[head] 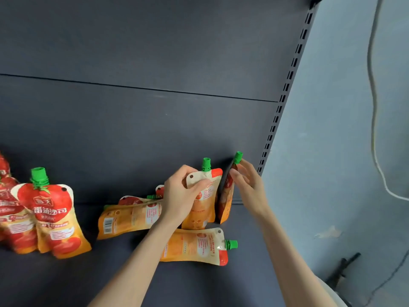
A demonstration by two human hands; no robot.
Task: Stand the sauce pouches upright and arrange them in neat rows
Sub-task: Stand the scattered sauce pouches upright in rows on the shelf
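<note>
Left hand (179, 194) grips middle pouch (204, 208), right hand (249, 185) pinches end pouch (226, 197) at shelf (66, 284) edge.

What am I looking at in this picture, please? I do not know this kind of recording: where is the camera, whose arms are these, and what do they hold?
There is no machine here. A person wears one camera on the head, so you look forward and down at their own bare arms. The left hand grips the top of an upright tomato sauce pouch. The right hand pinches a second pouch, seen edge-on, just under its green cap. On the dark shelf, a rear flat pouch lies beyond the left forearm and a front flat pouch lies nearer. At the left, standing pouches are upright.
</note>
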